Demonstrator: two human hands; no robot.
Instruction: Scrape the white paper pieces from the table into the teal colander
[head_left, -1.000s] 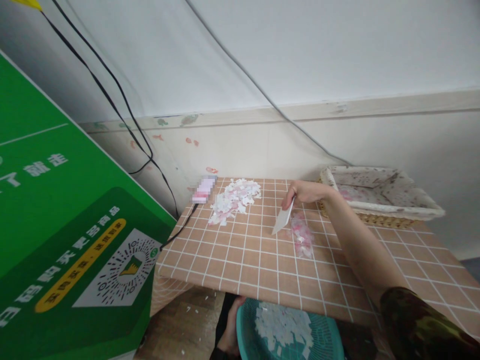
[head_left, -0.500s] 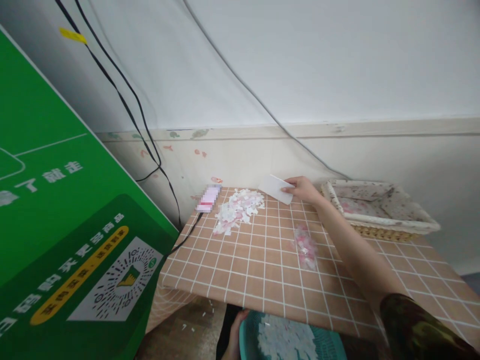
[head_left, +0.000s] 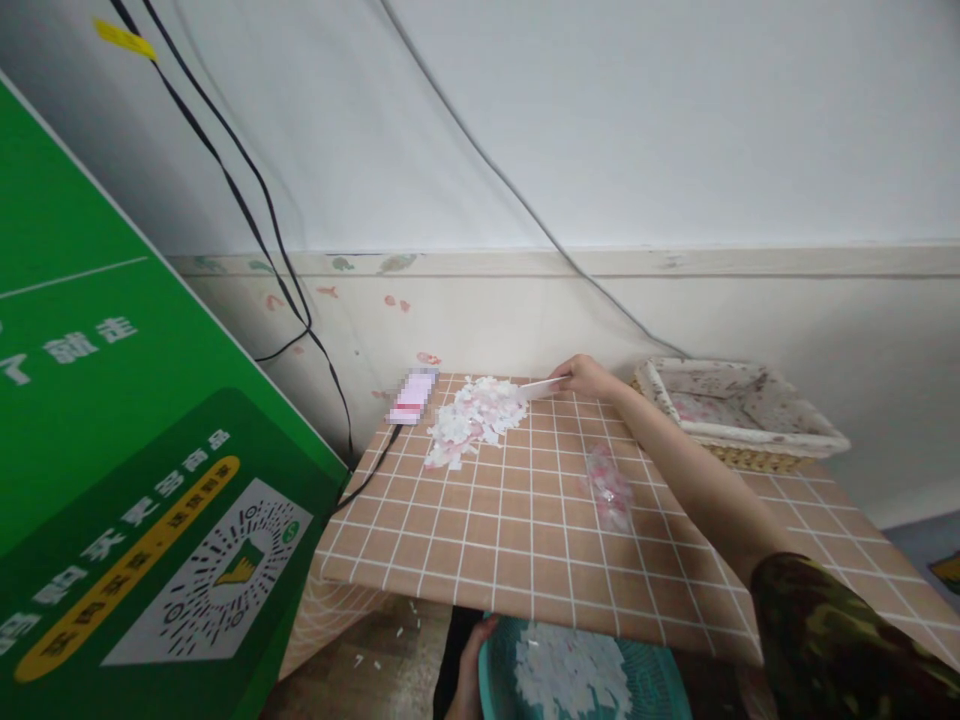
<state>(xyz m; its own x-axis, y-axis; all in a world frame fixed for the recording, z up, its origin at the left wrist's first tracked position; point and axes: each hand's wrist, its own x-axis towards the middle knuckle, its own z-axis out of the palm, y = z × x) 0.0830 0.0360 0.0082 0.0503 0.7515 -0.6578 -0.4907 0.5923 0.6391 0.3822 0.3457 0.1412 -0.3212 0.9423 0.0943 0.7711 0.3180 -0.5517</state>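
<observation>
My right hand (head_left: 589, 378) pinches a flat white card (head_left: 541, 388), tilted nearly edge-on. The card's far end meets the right side of a heap of small white and pink paper pieces (head_left: 476, 415) on the table. Below the table's front edge, my left hand (head_left: 471, 660) grips the left rim of a teal plastic basket (head_left: 652, 680). More white paper pieces (head_left: 570, 670) lie inside that basket. Left of my right forearm rests a clear plastic packet with pink and white bits (head_left: 609, 490).
A checked brown cloth covers the table (head_left: 450, 530). A cloth-lined wicker basket (head_left: 750, 440) stands at the right by the wall. A phone (head_left: 412, 397) with a black cable lies at the left. A green panel (head_left: 150, 450) rises beside the table. Paper scraps dot the floor.
My right hand has moved slightly left and turned the card from face-on to nearly edge-on, bringing it to the heap. My left hand stays on the teal basket. The view has shifted slightly.
</observation>
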